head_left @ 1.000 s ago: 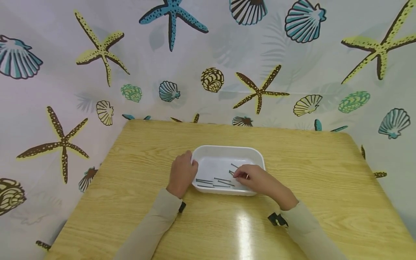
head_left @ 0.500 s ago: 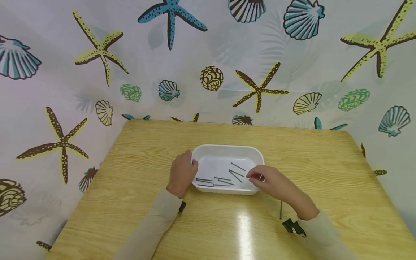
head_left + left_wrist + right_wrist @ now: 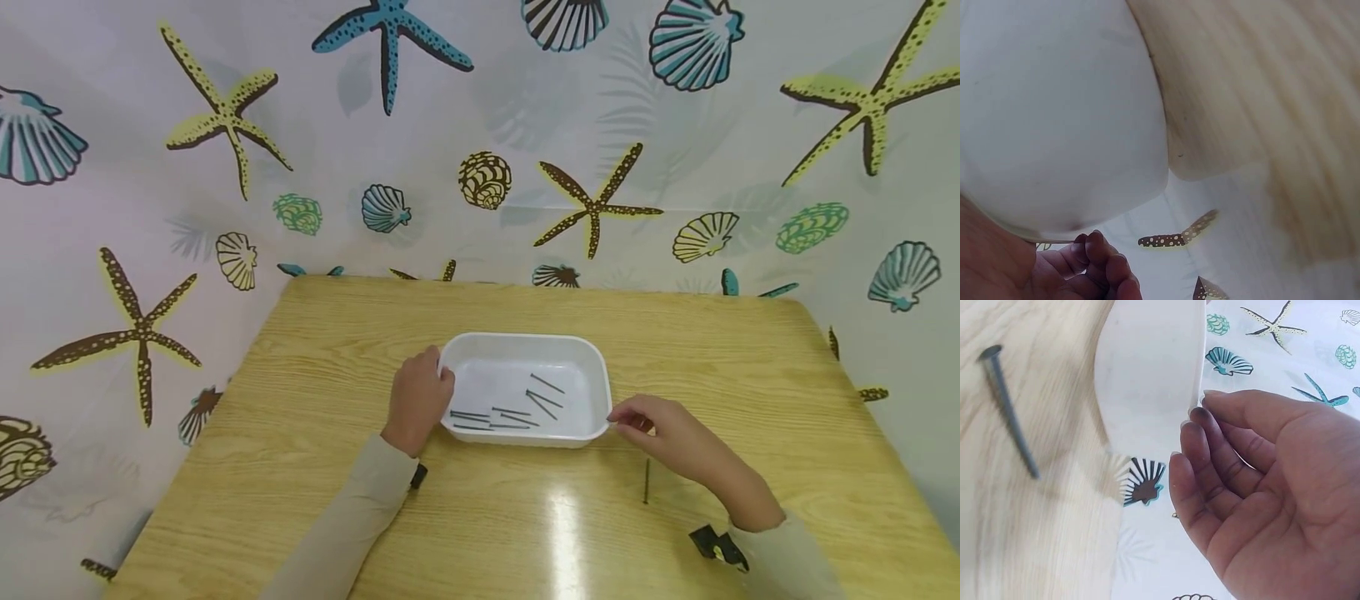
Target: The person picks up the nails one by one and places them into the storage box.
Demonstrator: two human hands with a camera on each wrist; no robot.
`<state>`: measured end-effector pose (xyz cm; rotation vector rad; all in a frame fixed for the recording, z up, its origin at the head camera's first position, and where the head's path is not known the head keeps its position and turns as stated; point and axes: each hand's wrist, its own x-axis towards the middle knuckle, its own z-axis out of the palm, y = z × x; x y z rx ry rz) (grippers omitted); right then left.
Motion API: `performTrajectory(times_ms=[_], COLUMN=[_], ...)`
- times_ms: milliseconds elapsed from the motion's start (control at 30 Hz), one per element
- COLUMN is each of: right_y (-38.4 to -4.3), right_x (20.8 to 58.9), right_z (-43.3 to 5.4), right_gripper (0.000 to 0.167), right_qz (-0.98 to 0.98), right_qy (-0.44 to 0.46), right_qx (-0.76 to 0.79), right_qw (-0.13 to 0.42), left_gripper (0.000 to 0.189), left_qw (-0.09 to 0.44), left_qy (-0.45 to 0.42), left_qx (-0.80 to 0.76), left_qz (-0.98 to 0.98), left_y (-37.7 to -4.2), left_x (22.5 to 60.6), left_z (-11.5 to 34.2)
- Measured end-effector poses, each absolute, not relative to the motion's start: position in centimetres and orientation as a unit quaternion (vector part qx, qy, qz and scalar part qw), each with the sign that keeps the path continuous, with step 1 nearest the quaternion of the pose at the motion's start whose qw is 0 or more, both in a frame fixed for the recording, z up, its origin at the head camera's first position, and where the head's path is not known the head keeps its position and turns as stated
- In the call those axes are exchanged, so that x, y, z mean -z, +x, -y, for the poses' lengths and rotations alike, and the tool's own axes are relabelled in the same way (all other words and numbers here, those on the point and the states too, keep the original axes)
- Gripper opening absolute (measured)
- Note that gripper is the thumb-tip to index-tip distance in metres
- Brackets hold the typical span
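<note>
A white rectangular tray (image 3: 495,367) sits on the table with several nails (image 3: 512,419) lying inside it, toward its near side and right. My left hand (image 3: 417,400) grips the tray's left rim; its curled fingers (image 3: 1116,269) show in the left wrist view. Just outside the right rim, my right hand (image 3: 675,437) has loosely bent fingers with nothing seen between them. Its fingertips are right at the rim, and I cannot tell whether they touch. A single nail (image 3: 647,482) lies on the table below that hand, seen larger in the right wrist view.
The wooden table (image 3: 360,325) extends around the tray. A cloth (image 3: 427,150) printed with starfish and shells hangs behind it and at both sides. A small black object (image 3: 716,546) is at the right cuff.
My right hand has moved from inside the tray rightward to just outside its rim. The nails under it and the nail on the table came into view. My left hand stays on the rim.
</note>
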<state>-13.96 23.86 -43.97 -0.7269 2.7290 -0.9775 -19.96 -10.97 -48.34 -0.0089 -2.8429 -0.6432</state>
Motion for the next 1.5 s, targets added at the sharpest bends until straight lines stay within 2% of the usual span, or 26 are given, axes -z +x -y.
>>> performTrajectory(times_ms=[400,567,867,1100,1333,1500], right_y=[-12.8,-12.4,-11.9,-11.5,-11.4,-11.6], right_x=[45.6,46.4,47.2,47.1,47.1,47.1], right_z=[-26.2,-26.9,-27.4,-27.4,-27.1,-26.9], right_gripper=[0.009,0.01,0.029,0.023,0.016,0.01], right_qz=[-0.922,-0.917,-0.9,-0.906,-0.91,-0.908], right_qy=[-0.216,-0.24,-0.332,-0.32,-0.316,-0.308], right_qx=[0.296,0.298,0.27,0.25,0.245,0.253], right_qw=[0.123,0.109,0.077,0.118,0.111,0.13], left_gripper=[0.015,0.015,0.015,0.013,0.013,0.013], left_qw=[0.115,0.11,0.104,0.107,0.113,0.115], left_qy=[-0.009,-0.009,-0.005,-0.01,-0.013,-0.013], left_qx=[0.22,0.214,0.215,0.217,0.217,0.217], left_qz=[0.969,0.971,0.971,0.97,0.969,0.969], left_y=[-19.7,-19.9,-20.0,-20.0,-20.0,-20.0], left_x=[47.8,47.9,48.1,48.4,48.4,48.4], left_z=[11.1,11.1,11.1,11.2,11.3,11.3])
